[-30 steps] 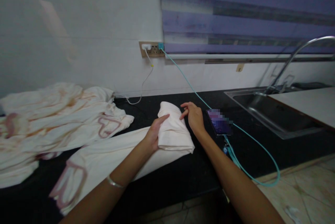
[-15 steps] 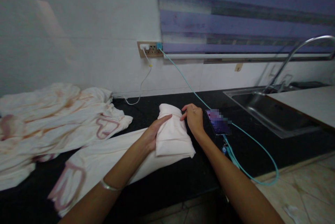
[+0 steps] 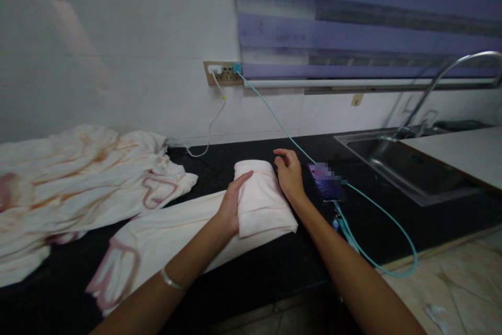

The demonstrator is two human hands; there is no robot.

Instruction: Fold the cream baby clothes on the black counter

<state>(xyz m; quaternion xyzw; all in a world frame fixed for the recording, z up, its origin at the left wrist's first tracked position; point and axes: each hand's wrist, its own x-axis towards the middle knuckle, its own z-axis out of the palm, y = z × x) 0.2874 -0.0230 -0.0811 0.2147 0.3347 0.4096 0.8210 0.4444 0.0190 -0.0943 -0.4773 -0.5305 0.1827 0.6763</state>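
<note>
A white garment with pink trim (image 3: 176, 225) lies stretched across the black counter, its right end folded into a thick, flat bundle (image 3: 261, 204). My left hand (image 3: 231, 204) holds the bundle's left side, thumb resting on top; the other fingers are hidden under the cloth. Just past the bundle's right edge is my right hand (image 3: 290, 173), its fingers loosely bent and apart, holding nothing. The wrist on that side is close to the fabric; whether it touches I cannot tell.
Crumpled, stained white clothes (image 3: 90, 178) are heaped at the left. A phone (image 3: 327, 183) with a teal cord (image 3: 392, 220) lies right of my right hand. Farther right are a steel sink (image 3: 408, 168) and faucet (image 3: 431, 84). A wall socket (image 3: 223, 73) holds two plugs.
The folded bundle has shifted slightly toward me and looks flatter and squarer. The garment's trimmed end has slid right. My right hand has lifted a little off the bundle's edge.
</note>
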